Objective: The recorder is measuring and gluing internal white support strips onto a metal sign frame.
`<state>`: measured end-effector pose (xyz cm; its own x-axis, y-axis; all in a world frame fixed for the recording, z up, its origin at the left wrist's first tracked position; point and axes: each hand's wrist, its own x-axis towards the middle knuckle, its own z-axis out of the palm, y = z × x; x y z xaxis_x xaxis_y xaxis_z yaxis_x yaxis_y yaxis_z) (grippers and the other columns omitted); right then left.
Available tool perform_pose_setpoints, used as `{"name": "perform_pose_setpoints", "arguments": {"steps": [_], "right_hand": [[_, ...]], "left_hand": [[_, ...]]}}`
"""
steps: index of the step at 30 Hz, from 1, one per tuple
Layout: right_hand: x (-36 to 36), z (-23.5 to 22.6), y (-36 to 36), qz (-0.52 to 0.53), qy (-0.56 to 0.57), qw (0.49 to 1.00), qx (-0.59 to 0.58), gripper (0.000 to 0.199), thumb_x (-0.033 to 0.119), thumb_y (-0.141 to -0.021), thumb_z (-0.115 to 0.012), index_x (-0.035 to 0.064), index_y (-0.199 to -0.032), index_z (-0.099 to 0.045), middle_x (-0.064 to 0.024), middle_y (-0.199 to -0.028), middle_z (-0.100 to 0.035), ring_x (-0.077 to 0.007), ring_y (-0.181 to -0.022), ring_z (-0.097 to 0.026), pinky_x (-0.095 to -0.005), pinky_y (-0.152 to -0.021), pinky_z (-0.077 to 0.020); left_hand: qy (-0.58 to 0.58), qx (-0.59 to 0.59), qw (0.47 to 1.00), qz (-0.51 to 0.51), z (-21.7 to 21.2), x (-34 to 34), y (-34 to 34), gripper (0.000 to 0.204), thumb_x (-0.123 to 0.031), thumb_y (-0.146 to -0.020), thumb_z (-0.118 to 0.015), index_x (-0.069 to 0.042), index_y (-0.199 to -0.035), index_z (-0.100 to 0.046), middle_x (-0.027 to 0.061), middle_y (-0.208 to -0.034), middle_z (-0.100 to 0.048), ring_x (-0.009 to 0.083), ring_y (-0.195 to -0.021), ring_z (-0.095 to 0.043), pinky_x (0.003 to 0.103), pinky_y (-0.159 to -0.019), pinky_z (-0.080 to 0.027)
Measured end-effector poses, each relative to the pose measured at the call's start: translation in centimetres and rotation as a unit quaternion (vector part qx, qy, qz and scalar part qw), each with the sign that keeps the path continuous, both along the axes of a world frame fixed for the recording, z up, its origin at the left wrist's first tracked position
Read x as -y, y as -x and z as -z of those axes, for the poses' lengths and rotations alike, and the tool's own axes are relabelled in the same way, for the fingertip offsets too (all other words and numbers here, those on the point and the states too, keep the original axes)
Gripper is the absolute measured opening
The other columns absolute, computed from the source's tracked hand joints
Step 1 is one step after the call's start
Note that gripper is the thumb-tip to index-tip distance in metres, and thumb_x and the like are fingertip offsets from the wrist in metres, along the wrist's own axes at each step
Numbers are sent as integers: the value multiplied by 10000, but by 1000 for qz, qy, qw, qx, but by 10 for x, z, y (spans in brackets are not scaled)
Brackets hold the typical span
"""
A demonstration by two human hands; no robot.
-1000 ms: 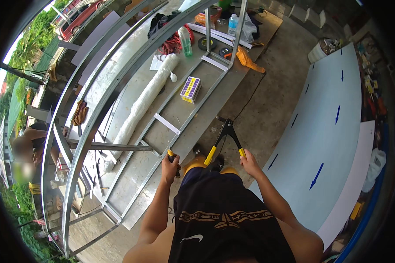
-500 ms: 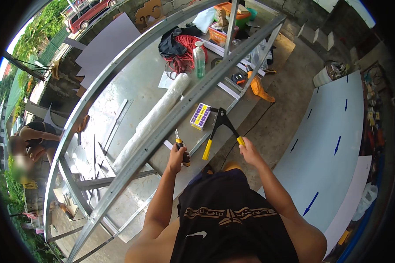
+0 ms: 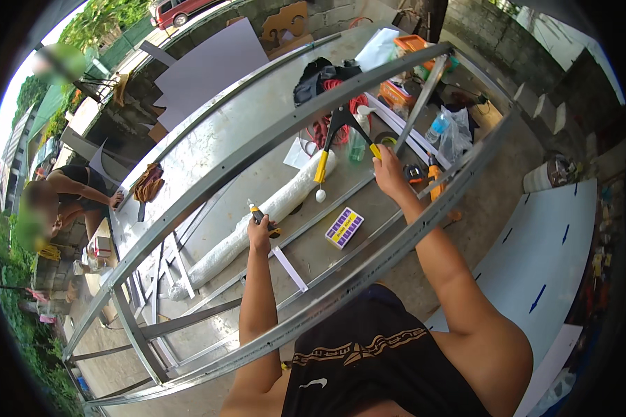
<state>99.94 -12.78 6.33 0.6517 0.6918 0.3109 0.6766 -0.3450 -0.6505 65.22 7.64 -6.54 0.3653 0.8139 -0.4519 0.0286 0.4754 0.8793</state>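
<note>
Both arms now reach further out over the metal frame [image 3: 368, 267] than half a second ago, and the view has tipped up toward the far end of the work surface. The right hand [image 3: 391, 174] is closed around one yellow handle of the long-handled riveter [image 3: 337, 135], which has been lifted and now stands over the grey frame rail [image 3: 271, 146], its other handle hanging free toward the white wrapped roll [image 3: 257, 226]. The left hand [image 3: 261, 233] is clenched on a small yellow-and-black tool [image 3: 261, 217], just beside that roll. The small yellow and purple box [image 3: 344, 227] lies between the two forearms. Another person [image 3: 69, 198] bends over the surface at far left.
</note>
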Motion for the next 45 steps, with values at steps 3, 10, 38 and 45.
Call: {"name": "perform_pose_setpoints", "arguments": {"steps": [3, 10, 38, 45], "right_hand": [[-75, 48, -16, -21, -35, 998, 45, 314, 88, -925, -577, -63, -1195, -522, -250, -993, -611, -405, -915, -627, -445, -815, -509], [-138, 178, -26, -12, 124, 918, -377, 304, 104, -903, -581, -44, -1169, -584, -239, -1006, -667, -376, -905, -677, -461, -755, -526], [21, 118, 67, -411, 300, 849, 144, 849, 133, -641, -853, 113, -1394, -462, -131, -1362, -469, -354, -1340, -388, -562, -1139, -275], [-18, 107, 80, -477, 335, 810, 67, 791, 91, -582, -856, 75, -1297, -518, -111, -1248, -505, -345, -1175, -491, -487, -1007, -451]], "left_hand": [[66, -2, 995, -76, 6, -19, -14, 238, -71, -936, -613, 47, -1116, -512, 129, -866, -637, 237, -759, -669, 383, -685, -559], [41, -10, 992, -117, 40, -31, -61, 345, -31, -919, -630, 71, -1221, -496, 123, -964, -637, 232, -812, -671, 376, -743, -560], [-105, -283, 949, -91, 16, 255, 89, 274, -77, -980, -523, 3, -1238, -566, 119, -1053, -694, 158, -842, -658, 286, -756, -547], [-8, -299, 940, -162, 21, 295, 152, 268, -99, -987, -520, 22, -1220, -579, 129, -1023, -700, 143, -786, -649, 276, -714, -540]]}}
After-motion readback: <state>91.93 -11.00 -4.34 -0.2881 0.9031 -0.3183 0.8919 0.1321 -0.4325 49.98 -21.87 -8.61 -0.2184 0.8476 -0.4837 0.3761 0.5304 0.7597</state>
